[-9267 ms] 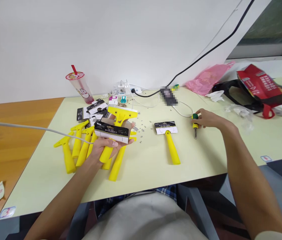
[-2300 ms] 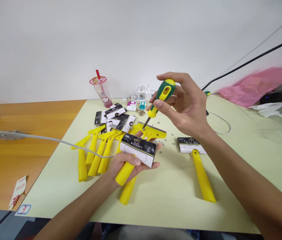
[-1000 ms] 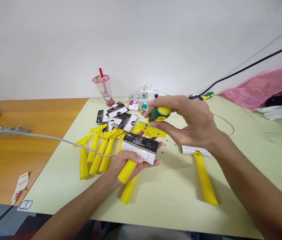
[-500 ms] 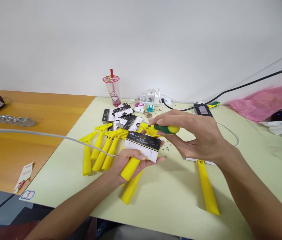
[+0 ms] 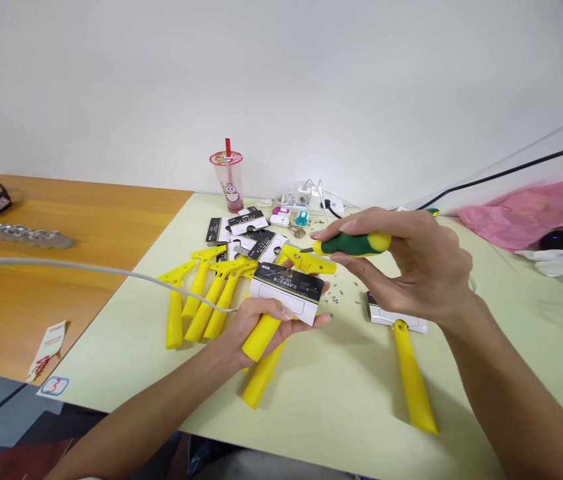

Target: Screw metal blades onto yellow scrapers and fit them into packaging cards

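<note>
My left hand (image 5: 256,323) is closed around the yellow handle of a scraper (image 5: 261,339). A black and white printed card (image 5: 286,293) lies over the scraper, with my thumb pressing its lower edge. The scraper's yellow head (image 5: 306,260) shows beyond the card. My right hand (image 5: 411,260) grips a green and yellow screwdriver (image 5: 356,245) between thumb and fingers. The tool lies nearly level, and its short metal shaft points left at the scraper head; whether the tip touches a screw cannot be made out. Another yellow handle (image 5: 264,383) lies on the table below my left hand.
Several yellow scrapers (image 5: 201,283) lie left, beside a pile of printed cards (image 5: 244,233). Small metal screws (image 5: 334,297) are scattered mid-table. A carded scraper (image 5: 414,380) lies right. Behind stand a drink cup (image 5: 228,180) and a power strip (image 5: 311,197). A cable (image 5: 111,269) crosses the left.
My right hand and the screwdriver have moved right and slightly up, and the metal shaft now shows. My left hand still holds the scraper and card in nearly the same place.
</note>
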Action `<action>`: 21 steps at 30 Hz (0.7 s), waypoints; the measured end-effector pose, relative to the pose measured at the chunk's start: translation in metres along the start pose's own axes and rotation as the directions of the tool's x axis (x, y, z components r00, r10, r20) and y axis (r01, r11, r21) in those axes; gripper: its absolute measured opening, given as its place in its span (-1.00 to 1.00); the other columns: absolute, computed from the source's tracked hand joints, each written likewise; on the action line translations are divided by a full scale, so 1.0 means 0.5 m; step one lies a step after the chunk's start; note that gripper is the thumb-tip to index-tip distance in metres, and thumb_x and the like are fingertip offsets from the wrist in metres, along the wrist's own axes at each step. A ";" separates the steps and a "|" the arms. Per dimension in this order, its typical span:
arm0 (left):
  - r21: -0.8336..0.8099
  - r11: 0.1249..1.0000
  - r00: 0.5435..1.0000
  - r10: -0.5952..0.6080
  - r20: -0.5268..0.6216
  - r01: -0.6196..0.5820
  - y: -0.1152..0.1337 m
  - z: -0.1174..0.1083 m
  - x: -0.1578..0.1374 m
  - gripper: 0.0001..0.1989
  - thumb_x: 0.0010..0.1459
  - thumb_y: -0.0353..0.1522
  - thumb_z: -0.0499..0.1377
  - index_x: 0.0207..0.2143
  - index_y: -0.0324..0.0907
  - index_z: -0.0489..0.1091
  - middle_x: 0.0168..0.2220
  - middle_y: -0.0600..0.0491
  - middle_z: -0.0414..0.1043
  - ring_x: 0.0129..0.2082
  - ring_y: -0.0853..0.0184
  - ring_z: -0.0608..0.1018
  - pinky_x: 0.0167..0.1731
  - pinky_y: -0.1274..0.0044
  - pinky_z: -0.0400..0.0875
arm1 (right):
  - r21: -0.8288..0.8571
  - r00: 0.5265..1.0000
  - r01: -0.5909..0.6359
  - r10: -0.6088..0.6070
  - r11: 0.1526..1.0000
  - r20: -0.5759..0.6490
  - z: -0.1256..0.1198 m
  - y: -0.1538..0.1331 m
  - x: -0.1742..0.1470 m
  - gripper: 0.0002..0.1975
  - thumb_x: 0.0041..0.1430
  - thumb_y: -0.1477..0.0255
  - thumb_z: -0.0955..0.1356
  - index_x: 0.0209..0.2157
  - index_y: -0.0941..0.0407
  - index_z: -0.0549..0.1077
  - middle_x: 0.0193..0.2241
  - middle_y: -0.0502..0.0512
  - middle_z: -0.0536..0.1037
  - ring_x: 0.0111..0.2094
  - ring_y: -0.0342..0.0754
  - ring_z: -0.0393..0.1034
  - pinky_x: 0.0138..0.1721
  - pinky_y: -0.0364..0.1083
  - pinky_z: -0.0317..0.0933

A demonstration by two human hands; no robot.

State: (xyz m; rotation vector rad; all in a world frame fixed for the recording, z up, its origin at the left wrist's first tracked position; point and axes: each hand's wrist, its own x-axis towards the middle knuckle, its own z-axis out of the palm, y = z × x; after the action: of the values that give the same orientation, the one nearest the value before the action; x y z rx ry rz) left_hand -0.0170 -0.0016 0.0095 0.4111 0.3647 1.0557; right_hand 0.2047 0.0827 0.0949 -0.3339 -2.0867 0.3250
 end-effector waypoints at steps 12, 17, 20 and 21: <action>-0.002 1.000 1.000 -0.012 0.010 0.012 -0.001 -0.004 -0.001 -0.16 0.02 -0.70 0.14 0.37 -0.14 0.38 0.29 -0.17 0.54 0.50 -0.10 0.33 0.37 -0.10 0.36 | -0.004 0.998 -0.014 0.014 1.000 -0.057 0.005 0.004 -0.001 -0.46 0.21 0.46 0.56 0.18 -0.22 0.55 -0.04 -0.03 0.71 -0.15 0.15 0.70 -0.19 0.16 0.70; -0.004 1.000 1.000 -0.014 0.024 0.014 -0.001 -0.004 -0.001 -0.15 0.02 -0.70 0.14 0.39 -0.15 0.36 0.30 -0.19 0.53 0.51 -0.10 0.31 0.38 -0.11 0.36 | -0.004 0.998 -0.016 0.016 1.000 -0.061 0.006 0.004 -0.001 -0.45 0.21 0.48 0.55 0.18 -0.23 0.54 -0.04 -0.04 0.71 -0.14 0.14 0.70 -0.18 0.16 0.70; -0.005 1.000 0.999 -0.012 0.031 0.012 -0.001 -0.007 -0.001 -0.16 0.03 -0.70 0.15 0.39 -0.16 0.36 0.30 -0.20 0.53 0.51 -0.11 0.31 0.37 -0.11 0.36 | -0.001 0.997 -0.023 0.023 1.000 -0.072 0.005 0.002 -0.001 -0.44 0.21 0.48 0.55 0.19 -0.23 0.54 -0.04 -0.03 0.72 -0.13 0.15 0.70 -0.17 0.17 0.70; -0.005 1.000 0.999 -0.012 0.030 0.013 -0.002 -0.008 -0.001 -0.16 0.03 -0.70 0.15 0.39 -0.16 0.36 0.30 -0.20 0.53 0.51 -0.11 0.31 0.37 -0.11 0.36 | 0.001 0.997 -0.022 0.021 1.000 -0.074 0.005 0.002 -0.001 -0.44 0.21 0.48 0.55 0.19 -0.23 0.54 -0.04 -0.03 0.72 -0.13 0.15 0.70 -0.17 0.17 0.70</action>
State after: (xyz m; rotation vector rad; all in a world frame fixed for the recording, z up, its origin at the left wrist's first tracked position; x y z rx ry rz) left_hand -0.0185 -0.0018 0.0058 0.4193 0.3375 1.0370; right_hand 0.2031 0.0832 0.0929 -0.3634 -2.0116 0.3207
